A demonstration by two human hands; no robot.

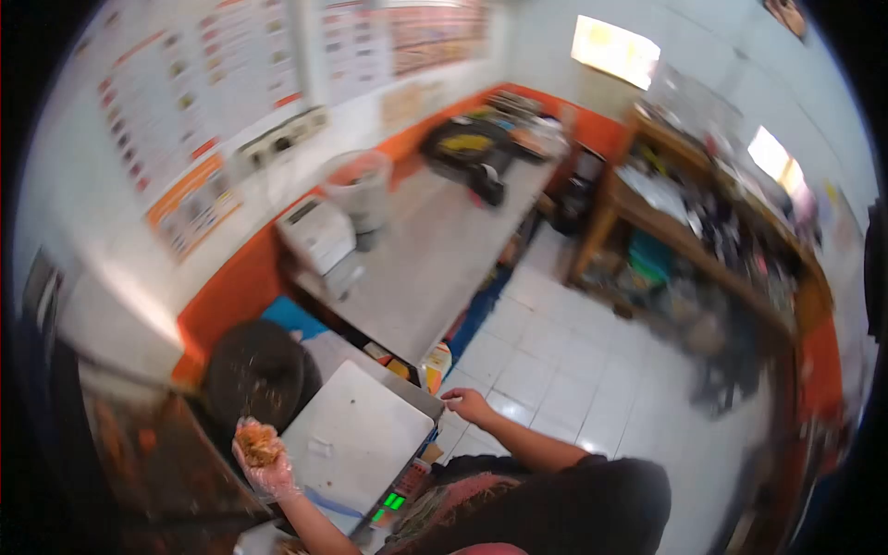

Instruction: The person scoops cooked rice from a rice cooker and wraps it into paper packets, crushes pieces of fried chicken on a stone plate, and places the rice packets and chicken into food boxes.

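My left hand (pixel 268 470), in a clear plastic glove, holds a piece of golden-brown crumbly food (pixel 261 445) at the left side of a scale. The scale has a flat white top (pixel 361 425) and a lit green display (pixel 394 501) on its near side. Just behind my left hand is a round dark pan or tray (pixel 254 370). My right hand (pixel 470 405) is bare, near the scale's right corner, its fingers partly curled and blurred; whether it touches the edge cannot be made out.
A long table (pixel 416 250) carries a white machine (pixel 319 236), a clear bucket (pixel 359 185) and dark trays. Wooden shelves (pixel 666 222) with mixed items stand at the right, beyond the tiled floor (pixel 546 370). A glass-sided case sits at the lower left.
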